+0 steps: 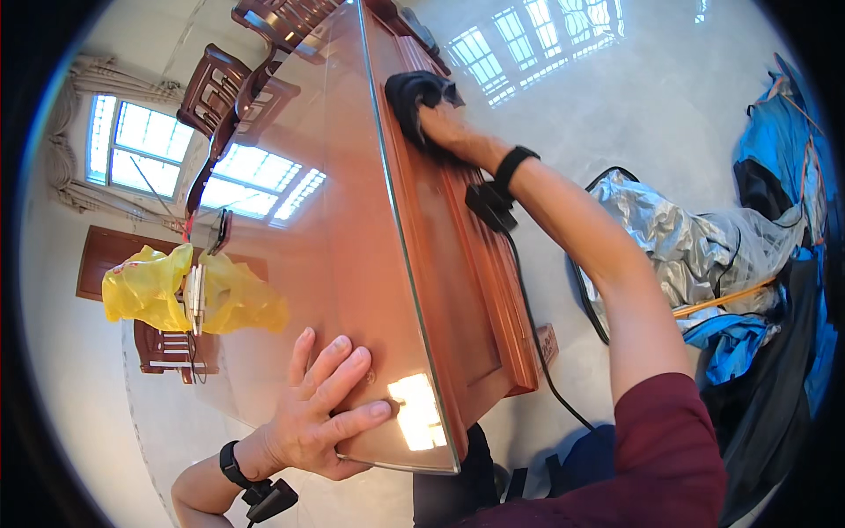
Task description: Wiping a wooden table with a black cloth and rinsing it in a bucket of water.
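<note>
My left hand (320,412) lies with fingers spread on the glass top (356,277) of a reddish-brown wooden table, by its near corner. The thumb and the heel of that hand are at the near glass edge. My right hand (443,125) reaches down past the long right edge and grips a black cloth (406,99). This cloth is pressed against the table's wooden side (455,284), high up below the glass. Its folds cover most of my right fingers. Windows are mirrored in the glass.
A yellow plastic bag (145,287) and a phone-like dark object (220,231) stand at the table's left side. Wooden chairs (214,89) line the far left. Silver sheeting (647,211) and blue fabric (769,148) lie on the floor at right. A black cable (531,317) hangs from my right wrist.
</note>
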Action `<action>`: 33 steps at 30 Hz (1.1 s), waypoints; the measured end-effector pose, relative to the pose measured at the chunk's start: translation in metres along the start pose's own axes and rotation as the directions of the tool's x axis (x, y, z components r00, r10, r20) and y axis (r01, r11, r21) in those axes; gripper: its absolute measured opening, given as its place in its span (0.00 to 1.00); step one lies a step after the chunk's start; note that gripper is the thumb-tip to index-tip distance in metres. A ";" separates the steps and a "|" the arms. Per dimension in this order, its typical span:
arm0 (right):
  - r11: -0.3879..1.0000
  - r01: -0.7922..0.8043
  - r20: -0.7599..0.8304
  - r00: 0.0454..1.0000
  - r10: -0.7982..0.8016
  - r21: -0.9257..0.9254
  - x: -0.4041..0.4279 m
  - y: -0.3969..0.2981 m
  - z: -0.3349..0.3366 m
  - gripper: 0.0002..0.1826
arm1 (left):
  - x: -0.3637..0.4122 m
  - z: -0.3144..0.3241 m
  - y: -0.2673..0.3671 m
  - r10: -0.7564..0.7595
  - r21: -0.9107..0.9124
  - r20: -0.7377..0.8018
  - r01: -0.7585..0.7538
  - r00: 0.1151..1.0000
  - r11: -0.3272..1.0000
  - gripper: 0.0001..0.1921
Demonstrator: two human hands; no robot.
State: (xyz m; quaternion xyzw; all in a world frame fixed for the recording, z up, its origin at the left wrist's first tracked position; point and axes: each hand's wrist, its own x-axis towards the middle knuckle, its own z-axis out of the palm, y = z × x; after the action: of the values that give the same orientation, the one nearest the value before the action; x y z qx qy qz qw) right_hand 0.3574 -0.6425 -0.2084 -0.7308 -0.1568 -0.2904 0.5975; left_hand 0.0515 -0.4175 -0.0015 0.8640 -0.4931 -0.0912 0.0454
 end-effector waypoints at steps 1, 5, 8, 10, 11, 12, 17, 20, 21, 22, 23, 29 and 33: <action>0.984 -0.124 0.090 0.987 0.136 -0.129 0.014 0.019 0.002 0.19 | 0.002 0.001 0.000 0.016 -0.015 0.006 -0.016 1.000 1.000 0.37; 0.795 -0.472 0.379 0.864 0.331 0.381 -0.001 -0.031 -0.006 0.21 | -0.004 0.002 0.002 -0.017 -0.029 -0.004 0.016 1.000 0.999 0.37; 0.762 -0.533 0.473 0.812 0.341 0.367 -0.058 -0.096 -0.049 0.20 | -0.001 0.000 0.001 -0.009 -0.011 -0.011 0.009 1.000 1.000 0.38; 0.742 -0.585 0.583 0.743 0.329 0.327 -0.096 -0.117 -0.070 0.18 | 0.007 0.000 0.001 0.018 0.016 -0.023 -0.018 1.000 1.000 0.38; 0.729 -0.604 0.576 0.736 0.356 0.322 -0.117 -0.117 -0.073 0.18 | 0.009 0.000 0.001 0.036 0.059 -0.045 -0.033 0.998 0.998 0.38; 0.842 -0.412 0.524 0.830 0.190 0.349 -0.144 -0.113 -0.084 0.15 | 0.018 0.000 0.001 0.076 0.029 -0.026 -0.075 0.997 0.997 0.38; 0.948 -0.003 0.334 0.936 -0.109 0.319 -0.267 -0.171 -0.103 0.11 | 0.013 -0.003 0.009 0.039 0.140 -0.067 -0.030 0.997 0.990 0.42; 0.779 -0.479 0.544 0.811 0.216 0.405 -0.319 -0.188 -0.133 0.11 | 0.014 0.001 0.009 0.086 0.124 -0.070 -0.077 0.994 0.989 0.44; 0.755 -0.490 0.462 0.841 0.280 0.436 -0.348 -0.178 -0.133 0.11 | 0.016 0.001 0.009 0.092 0.116 -0.073 -0.083 0.993 0.990 0.44; 0.732 -0.497 0.383 0.859 0.340 0.466 -0.363 -0.166 -0.131 0.11 | 0.018 0.004 0.008 0.083 0.108 -0.067 -0.075 0.994 0.991 0.44; 0.736 -0.488 0.384 0.864 0.327 0.470 -0.363 -0.158 -0.128 0.11 | 0.016 0.001 0.010 0.079 0.120 -0.072 -0.070 0.994 0.990 0.44; 0.955 -0.184 0.175 0.974 0.144 0.234 -0.315 -0.082 -0.093 0.12 | 0.006 0.005 0.003 0.066 0.127 -0.044 -0.060 0.997 0.990 0.44; 0.793 -0.569 0.485 0.768 0.417 0.219 -0.205 -0.034 -0.088 0.17 | -0.003 0.006 -0.004 0.024 0.079 -0.024 -0.022 0.999 0.997 0.43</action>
State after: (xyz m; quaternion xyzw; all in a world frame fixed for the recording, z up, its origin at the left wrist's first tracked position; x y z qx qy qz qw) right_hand 0.1569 -0.6950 -0.2966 -0.6704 -0.1276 0.0739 0.7272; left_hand 0.0521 -0.4127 -0.0079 0.8604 -0.5057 -0.0604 0.0185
